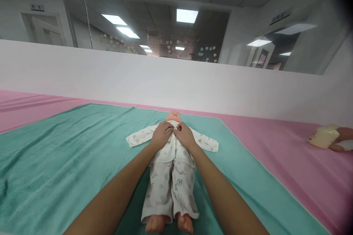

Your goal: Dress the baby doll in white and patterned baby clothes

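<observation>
A baby doll point(173, 116) lies on its back with its head far from me and its bare feet near me. It is dressed in a white printed baby shirt point(165, 155) and matching baby trousers point(160, 187); both sleeves spread out sideways. On the chest, just below the doll's chin, my left hand point(162, 134) is closed at the shirt's front opening. Close beside it, my right hand point(185, 136) pinches the other side of the same opening. The fingertips nearly meet, and they hide what exactly lies between them.
Under the doll spreads a teal blanket point(82, 147) on a pink sheet point(275, 132). At the far right lies what looks like another doll in a pale yellow garment point(324, 136), partly out of view. A low white wall point(171, 84) with glass above it stands behind.
</observation>
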Demonstrator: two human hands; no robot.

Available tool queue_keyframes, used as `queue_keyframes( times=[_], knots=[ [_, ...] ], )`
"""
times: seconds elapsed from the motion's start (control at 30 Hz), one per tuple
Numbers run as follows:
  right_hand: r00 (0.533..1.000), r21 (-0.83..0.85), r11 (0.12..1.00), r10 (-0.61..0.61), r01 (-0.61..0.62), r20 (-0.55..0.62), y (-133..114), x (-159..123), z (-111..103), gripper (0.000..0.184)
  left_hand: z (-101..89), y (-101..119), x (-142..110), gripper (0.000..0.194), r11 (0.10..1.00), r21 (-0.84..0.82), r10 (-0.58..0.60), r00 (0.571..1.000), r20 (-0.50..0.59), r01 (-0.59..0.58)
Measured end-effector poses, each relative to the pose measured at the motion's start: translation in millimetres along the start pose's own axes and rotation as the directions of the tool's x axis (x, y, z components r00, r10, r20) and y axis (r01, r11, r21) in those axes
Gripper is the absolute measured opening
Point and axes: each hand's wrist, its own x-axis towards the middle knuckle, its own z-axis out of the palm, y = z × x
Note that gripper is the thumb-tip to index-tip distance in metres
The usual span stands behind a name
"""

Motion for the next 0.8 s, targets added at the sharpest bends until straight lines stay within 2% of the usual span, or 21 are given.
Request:
queue_keyframes(
  times=[0.17, 0.33, 0.5, 0.67, 0.8],
  knots=[
    [1.0, 0.032, 0.999, 0.018, -0.018, 0.02, 2.8, 1.9, -4.8, 0.004, -0.3, -1.9, -0.7, 0.011, 1.0, -0.009, -0.004, 1.0, 0.007, 0.005],
    [0.999, 0.133, 0.991, 0.001, -0.005, 0.034, 10.8, 4.7, -3.9, 0.005, -1.7, 2.5, -2.3, 0.031, 0.996, 0.079, 0.023, 0.998, 0.053, -0.027],
    [1.0, 0.161, 0.987, -0.019, 0.018, 0.01, 14.4, 3.0, 0.6, 0.016, -3.9, 7.2, -2.3, 0.036, 0.99, 0.141, -0.035, 0.991, 0.133, 0.016],
    [0.988, 0.126, 0.982, -0.148, 0.142, 0.043, 9.0, 0.6, -3.2, 0.037, -5.5, 8.7, 1.5, 0.039, 0.984, 0.174, -0.075, 0.984, 0.162, 0.046],
    [0.986, 0.058, 0.989, -0.144, 0.139, 0.087, 6.4, 2.4, -6.2, 0.031, -5.0, 8.0, 3.3, 0.041, 0.979, 0.192, -0.105, 0.979, 0.174, 0.071]
  ],
)
